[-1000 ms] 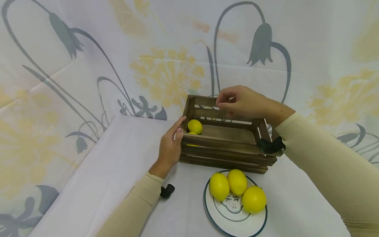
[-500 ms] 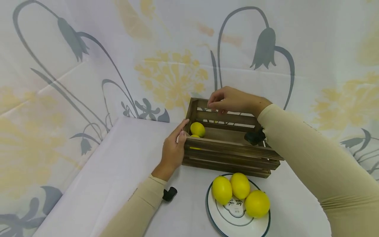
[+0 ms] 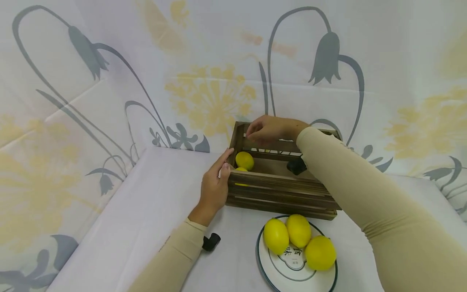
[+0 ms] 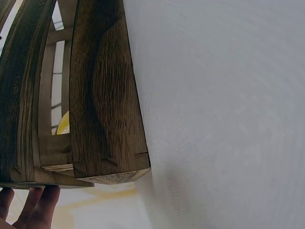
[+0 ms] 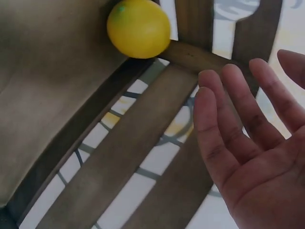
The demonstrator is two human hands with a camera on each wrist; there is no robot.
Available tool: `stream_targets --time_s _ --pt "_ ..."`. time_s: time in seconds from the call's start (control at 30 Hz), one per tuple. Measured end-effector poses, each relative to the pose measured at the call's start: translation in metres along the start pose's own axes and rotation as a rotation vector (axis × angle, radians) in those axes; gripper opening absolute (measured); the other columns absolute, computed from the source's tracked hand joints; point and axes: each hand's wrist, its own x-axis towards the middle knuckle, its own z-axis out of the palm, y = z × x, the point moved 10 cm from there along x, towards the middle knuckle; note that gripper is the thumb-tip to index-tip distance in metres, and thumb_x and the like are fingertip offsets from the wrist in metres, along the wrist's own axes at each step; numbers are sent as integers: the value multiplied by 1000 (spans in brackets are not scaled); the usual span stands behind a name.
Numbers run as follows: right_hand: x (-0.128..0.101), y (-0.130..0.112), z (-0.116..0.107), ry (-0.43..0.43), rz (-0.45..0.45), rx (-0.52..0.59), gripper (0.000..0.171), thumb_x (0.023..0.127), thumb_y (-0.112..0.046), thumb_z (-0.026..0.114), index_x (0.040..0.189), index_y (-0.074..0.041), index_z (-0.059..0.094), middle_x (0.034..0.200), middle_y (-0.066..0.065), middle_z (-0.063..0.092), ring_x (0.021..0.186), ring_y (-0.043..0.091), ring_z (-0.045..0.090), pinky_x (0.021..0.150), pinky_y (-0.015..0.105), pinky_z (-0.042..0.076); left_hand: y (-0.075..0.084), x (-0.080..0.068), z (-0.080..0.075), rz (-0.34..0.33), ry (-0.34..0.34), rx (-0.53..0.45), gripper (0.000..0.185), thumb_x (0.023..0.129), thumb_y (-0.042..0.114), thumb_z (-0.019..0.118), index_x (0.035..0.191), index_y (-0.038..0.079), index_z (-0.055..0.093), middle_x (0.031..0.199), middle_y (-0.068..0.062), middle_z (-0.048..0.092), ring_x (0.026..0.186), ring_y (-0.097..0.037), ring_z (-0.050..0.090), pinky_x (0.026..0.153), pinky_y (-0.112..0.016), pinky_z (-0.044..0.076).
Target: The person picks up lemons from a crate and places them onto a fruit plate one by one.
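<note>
A dark brown slatted wooden crate (image 3: 277,184) stands on the white cloth. My left hand (image 3: 214,188) rests against its left end, fingers fairly straight along the outside and thumb at the front corner. The left fingers (image 4: 45,205) touch the end boards in the left wrist view. My right hand (image 3: 268,129) hangs over the back left part of the crate, fingers loosely bent and holding nothing. One lemon (image 3: 244,161) lies in the crate's left end, also visible as a lemon (image 5: 138,28) in the right wrist view. A second lemon (image 3: 240,169) is mostly hidden behind the front slats.
In front of the crate is a white plate (image 3: 292,278) with a dark rim. It bears three lemons (image 3: 276,236) near its far side. A flower-printed cloth (image 3: 211,61) hangs close behind the crate. Black wrist cameras (image 3: 211,242) stick out from the sleeves.
My right hand has moved left and slightly down over the crate, its forearm now crossing the crate's right end. My left hand keeps its place on the crate. The view has shifted slightly.
</note>
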Motion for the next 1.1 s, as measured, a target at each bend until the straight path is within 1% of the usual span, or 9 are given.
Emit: stream_targets --time_s 0.1,0.17,0.23,0.4,0.47,0.6,0.73,0.87,1.1 --pt "3 5 8 -35 38 85 40 102 -26 54 136 -5 57 134 19 57 120 35 58 103 46 49 4 0 0 -2 -7 8 47 106 41 32 150 35 46 126 -3 66 111 -20 61 104 -43 48" --pt "5 8 12 -42 56 120 41 101 -27 54 137 -7 56 135 17 55 119 34 56 103 45 48 5 -1 0 -3 -8 13 46 106 40 32 150 35 46 134 -2 63 118 -19 60 108 -43 46" --pt "7 11 18 -60 75 155 43 101 -28 53 140 -9 53 139 16 51 119 32 53 104 45 47 6 -2 -1 -4 -5 13 47 106 40 32 150 35 46 131 -2 65 115 -19 61 107 -43 47" --pt "13 18 29 -107 92 110 54 103 -34 50 150 -9 42 152 12 43 127 32 53 106 47 47 9 -4 -2 19 -2 -5 50 106 48 30 150 33 47 110 -7 68 101 -20 61 101 -43 50" --pt "15 22 30 -121 106 101 56 104 -36 49 152 -9 40 156 13 39 130 34 53 106 47 47 12 -4 -1 29 -4 -11 53 105 53 29 150 32 46 114 -7 68 102 -19 61 102 -43 50" --pt "18 27 32 -145 120 87 56 105 -37 47 152 -10 40 159 13 35 132 35 53 106 48 47 15 -3 -1 37 -5 -11 57 104 58 27 150 32 46 108 -6 67 96 -18 60 95 -41 52" --pt "20 29 37 -184 130 71 56 105 -37 46 153 -10 38 160 13 32 135 38 49 110 51 42 15 -4 -1 31 -1 -12 60 103 61 25 150 31 47 104 -7 67 96 -18 60 95 -41 52" --pt "20 34 42 -210 167 67 60 105 -37 47 156 -10 33 162 15 29 136 41 48 111 52 42 16 -4 1 34 -6 -27 65 101 67 23 150 31 47 108 -10 68 100 -19 61 100 -43 51" --pt "21 38 54 -248 220 89 67 105 -38 46 159 -8 21 165 19 18 134 41 50 107 48 46 16 -6 1 23 -14 -6 63 102 65 23 150 31 47 121 -7 68 114 -19 61 105 -43 49"
